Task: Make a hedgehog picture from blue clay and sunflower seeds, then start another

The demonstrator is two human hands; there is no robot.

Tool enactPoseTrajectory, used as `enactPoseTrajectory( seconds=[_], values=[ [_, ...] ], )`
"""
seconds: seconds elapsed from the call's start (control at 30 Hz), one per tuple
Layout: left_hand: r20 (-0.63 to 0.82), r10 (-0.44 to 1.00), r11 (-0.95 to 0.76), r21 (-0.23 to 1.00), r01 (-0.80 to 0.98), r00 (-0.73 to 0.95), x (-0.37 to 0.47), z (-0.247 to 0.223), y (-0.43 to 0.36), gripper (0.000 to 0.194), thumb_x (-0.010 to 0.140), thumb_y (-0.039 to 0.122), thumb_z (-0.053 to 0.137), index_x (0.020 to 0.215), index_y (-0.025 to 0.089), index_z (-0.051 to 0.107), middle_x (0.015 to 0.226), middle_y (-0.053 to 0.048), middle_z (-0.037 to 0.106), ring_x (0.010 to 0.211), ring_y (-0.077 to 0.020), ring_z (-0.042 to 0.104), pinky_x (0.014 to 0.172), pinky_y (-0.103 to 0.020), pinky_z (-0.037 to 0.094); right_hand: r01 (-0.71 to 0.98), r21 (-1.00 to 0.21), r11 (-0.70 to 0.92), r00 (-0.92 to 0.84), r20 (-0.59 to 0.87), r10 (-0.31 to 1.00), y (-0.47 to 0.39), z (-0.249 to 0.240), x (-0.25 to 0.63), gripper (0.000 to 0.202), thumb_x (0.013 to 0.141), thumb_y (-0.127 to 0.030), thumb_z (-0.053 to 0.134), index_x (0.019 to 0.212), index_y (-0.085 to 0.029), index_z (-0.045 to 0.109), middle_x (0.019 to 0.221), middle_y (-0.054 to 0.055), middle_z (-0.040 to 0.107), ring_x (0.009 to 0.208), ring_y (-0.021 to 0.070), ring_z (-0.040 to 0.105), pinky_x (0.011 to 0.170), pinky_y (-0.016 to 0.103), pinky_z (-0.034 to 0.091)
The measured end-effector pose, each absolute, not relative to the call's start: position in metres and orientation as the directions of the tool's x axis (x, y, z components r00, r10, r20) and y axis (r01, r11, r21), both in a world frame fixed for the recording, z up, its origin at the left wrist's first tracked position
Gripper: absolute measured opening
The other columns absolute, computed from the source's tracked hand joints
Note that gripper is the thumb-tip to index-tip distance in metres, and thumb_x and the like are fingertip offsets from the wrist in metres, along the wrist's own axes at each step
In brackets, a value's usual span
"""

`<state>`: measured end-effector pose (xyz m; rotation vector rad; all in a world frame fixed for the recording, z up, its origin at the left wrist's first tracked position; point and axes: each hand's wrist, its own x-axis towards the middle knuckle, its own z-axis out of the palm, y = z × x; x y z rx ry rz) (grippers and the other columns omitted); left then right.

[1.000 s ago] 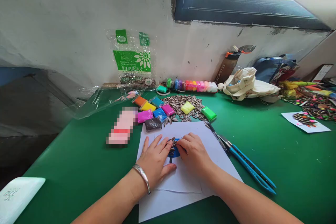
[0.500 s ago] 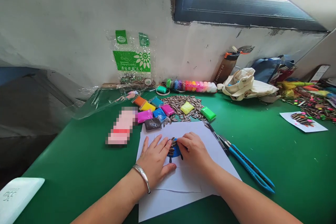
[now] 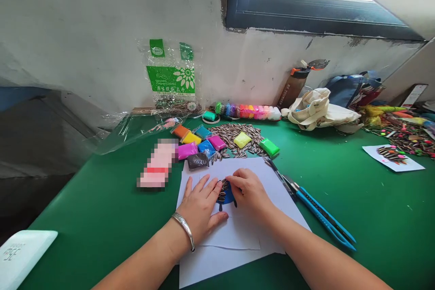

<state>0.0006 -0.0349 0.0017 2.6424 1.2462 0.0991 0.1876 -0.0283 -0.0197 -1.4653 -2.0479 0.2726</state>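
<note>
My left hand [image 3: 201, 204], with a silver bangle at the wrist, lies flat with fingers spread on white paper [image 3: 234, 238]. Its index fingertip touches striped sunflower seeds [image 3: 221, 196] set on a blue clay shape [image 3: 229, 198]. Two small dark pieces [image 3: 220, 207] stick out below the blue shape. My right hand [image 3: 254, 194] rests at the right of this shape, thumb and index finger pinched at its upper edge on a sunflower seed. The right fingers partly cover the seed and the blue clay.
Behind the paper lie a heap of sunflower seeds [image 3: 231, 132] and several clay packets [image 3: 207, 147]. A long blue metal-tipped tool [image 3: 326, 217] lies at the right. A decorated card [image 3: 394, 158], cloth bag [image 3: 316, 108] and bottle [image 3: 294, 86] sit farther off; a white device [image 3: 29, 253] is front left.
My right fingertips have shifted slightly left and up along the top of the blue shape. My left hand stays where it was.
</note>
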Motion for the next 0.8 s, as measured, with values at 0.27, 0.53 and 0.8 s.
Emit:
enactPoseTrajectory(
  seconds=[0.27, 0.53, 0.8],
  values=[
    [-0.023, 0.769, -0.620, 0.216, 0.755, 0.638, 0.001, 0.000, -0.035, 0.061, 0.083, 0.047, 0.052, 0.136, 0.020, 0.038, 0.139, -0.010, 0.043, 0.132, -0.0318, 0.027, 0.105, -0.064, 0.013, 0.801, -0.481, 0.355, -0.205, 0.338, 0.919, -0.030, -0.020, 0.186, 0.027, 0.078, -0.007, 0.051, 0.088, -0.022, 0.071, 0.079, 0.005, 0.060, 0.076, 0.0163, 0.051, 0.071, 0.027, 0.038],
    [-0.066, 0.768, -0.611, 0.224, 0.760, 0.637, 0.002, 0.009, -0.035, 0.060, 0.083, 0.047, 0.051, 0.135, 0.020, 0.040, 0.139, -0.011, 0.043, 0.132, -0.0331, 0.028, 0.104, -0.064, 0.014, 0.836, -0.456, 0.306, -0.159, 0.333, 0.930, -0.012, -0.002, 0.198, 0.025, 0.084, -0.013, 0.047, 0.095, -0.019, 0.069, 0.087, 0.006, 0.064, 0.079, 0.0154, 0.056, 0.072, 0.025, 0.041],
    [-0.046, 0.773, -0.604, 0.249, 0.757, 0.633, -0.001, 0.005, -0.035, 0.064, 0.083, 0.045, 0.051, 0.139, 0.020, 0.032, 0.141, -0.011, 0.040, 0.133, -0.0318, 0.026, 0.105, -0.063, 0.013, 0.931, -0.081, 0.357, -0.339, 0.179, 0.924, 0.046, 0.013, 0.193, 0.023, 0.084, -0.014, 0.046, 0.077, -0.017, 0.068, 0.074, 0.008, 0.065, 0.074, 0.0180, 0.057, 0.066, 0.027, 0.036]
  ],
)
